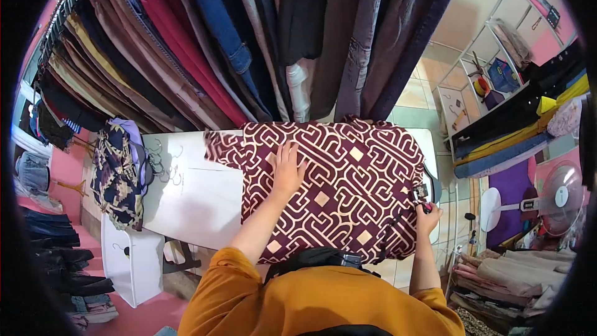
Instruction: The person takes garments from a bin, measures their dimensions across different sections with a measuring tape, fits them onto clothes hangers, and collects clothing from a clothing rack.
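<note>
A maroon garment with a cream geometric pattern (336, 180) lies spread over the white table (193, 202) in front of me. Flat on its left part rests my left hand (287, 171), fingers stretched out and holding nothing. At the garment's right edge my right hand (429, 219) is closed round a small black-and-red tool (426, 208), whose exact kind I cannot make out. Right by that tool, at the collar end, is a small dark tag or label (420, 191). The fingers of my right hand partly cover the tool.
Jeans and trousers (217, 37) hang in a long row behind the table. Loose hangers (163, 160) and a camouflage-patterned garment (118, 177) are at the left end. A white fan (558, 198), a rack and folded clothes (516, 270) stand at the right.
</note>
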The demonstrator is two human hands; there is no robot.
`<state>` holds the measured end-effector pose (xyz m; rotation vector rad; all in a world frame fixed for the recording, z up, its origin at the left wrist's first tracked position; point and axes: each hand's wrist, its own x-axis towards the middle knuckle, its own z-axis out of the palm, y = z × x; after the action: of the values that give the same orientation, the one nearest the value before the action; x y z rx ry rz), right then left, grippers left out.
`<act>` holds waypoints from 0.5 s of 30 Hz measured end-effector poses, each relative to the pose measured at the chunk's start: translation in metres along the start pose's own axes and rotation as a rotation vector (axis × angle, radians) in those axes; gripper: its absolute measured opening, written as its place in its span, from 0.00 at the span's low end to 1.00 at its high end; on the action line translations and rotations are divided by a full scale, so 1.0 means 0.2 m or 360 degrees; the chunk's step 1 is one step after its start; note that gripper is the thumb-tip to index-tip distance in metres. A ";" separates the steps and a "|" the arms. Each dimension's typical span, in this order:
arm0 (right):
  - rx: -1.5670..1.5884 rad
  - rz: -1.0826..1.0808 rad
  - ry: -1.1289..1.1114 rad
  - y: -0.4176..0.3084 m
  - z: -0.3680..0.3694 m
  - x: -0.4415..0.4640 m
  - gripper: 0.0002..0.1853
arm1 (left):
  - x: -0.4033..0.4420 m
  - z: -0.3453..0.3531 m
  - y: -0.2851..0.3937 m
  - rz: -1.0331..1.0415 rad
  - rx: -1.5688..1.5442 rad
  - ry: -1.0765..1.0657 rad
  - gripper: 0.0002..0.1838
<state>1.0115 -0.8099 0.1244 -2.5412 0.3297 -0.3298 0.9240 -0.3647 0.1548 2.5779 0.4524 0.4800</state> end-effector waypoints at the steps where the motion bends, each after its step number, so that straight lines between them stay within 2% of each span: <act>1: -0.0026 -0.0002 -0.0033 0.05 -0.01 0.03 0.24 | -0.11 0.00 0.03 -0.0205 0.0135 -0.0070 0.34; 4: -0.0090 -0.0091 -0.0015 0.00 -0.07 0.04 0.23 | -0.47 0.01 -0.05 -0.0653 0.0443 -0.0216 0.39; 6: -0.0125 -0.0193 0.0028 -0.14 -0.10 0.05 0.22 | -0.64 -0.02 -0.17 -0.0525 0.0412 -0.0156 0.40; 8: 0.0572 -0.0360 -0.0186 -0.27 -0.08 0.03 0.20 | -0.63 -0.07 -0.19 -0.0496 0.0441 -0.0275 0.40; 10: 0.0852 -0.0466 -0.0562 -0.44 0.00 -0.05 0.19 | -0.59 -0.08 -0.16 -0.0549 0.0393 -0.0175 0.36; 12: 0.0776 -0.0683 -0.1179 -0.61 0.05 -0.13 0.22 | -0.55 -0.06 -0.14 -0.0524 0.0198 -0.0005 0.29; 13: 0.0829 -0.0630 -0.1468 -0.71 0.08 -0.21 0.22 | -0.50 -0.09 -0.07 -0.0399 0.0011 0.0000 0.22; 14: 0.0880 -0.0572 -0.1759 -0.81 0.10 -0.29 0.22 | -0.50 -0.05 -0.06 -0.0284 -0.0243 -0.0126 0.20; 15: 0.1025 -0.0568 -0.1982 -0.84 0.18 -0.37 0.21 | -0.50 -0.05 -0.01 -0.0356 -0.0633 -0.0443 0.19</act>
<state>0.9800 -0.6330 0.1761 -1.7094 -0.6088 0.8711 0.8312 -0.3975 0.1366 2.1366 0.4834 0.1130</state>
